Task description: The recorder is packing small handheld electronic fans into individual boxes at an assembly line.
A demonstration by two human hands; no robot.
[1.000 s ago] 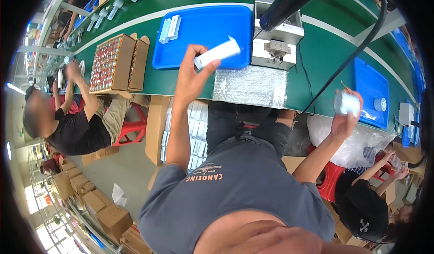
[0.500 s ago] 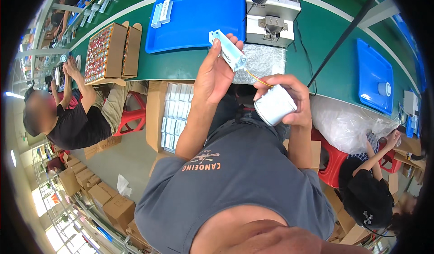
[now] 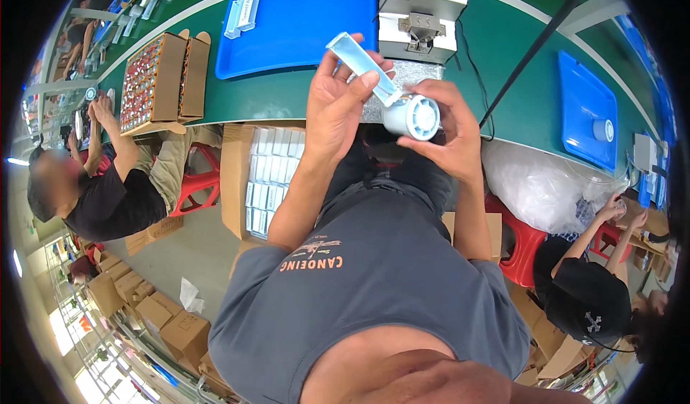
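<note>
Head view, left hand [image 3: 338, 109] fingers gripping clear tube [image 3: 361, 65], right hand [image 3: 447, 134] fingers curled around white round part [image 3: 413, 115]

Up in the left grip [image 3: 338, 102] sits a slim clear-and-white packet [image 3: 363, 66], tilted, its lower end meeting the white round-faced piece [image 3: 413, 115] pinched in the right grip [image 3: 445, 127]. Far left of the left grip, an open brown carton [image 3: 154, 80] rests on the green surface [image 3: 287, 95], packed with rows of small red and silver items. Just below and left of that grip, under the surface edge, an open cardboard box [image 3: 233, 181] shows stacked white packs [image 3: 269, 174]. Right of the right grip bulges a clear plastic bag [image 3: 546, 188]. Far down-left, brown cartons [image 3: 144, 303] sit heaped on the floor.
</note>
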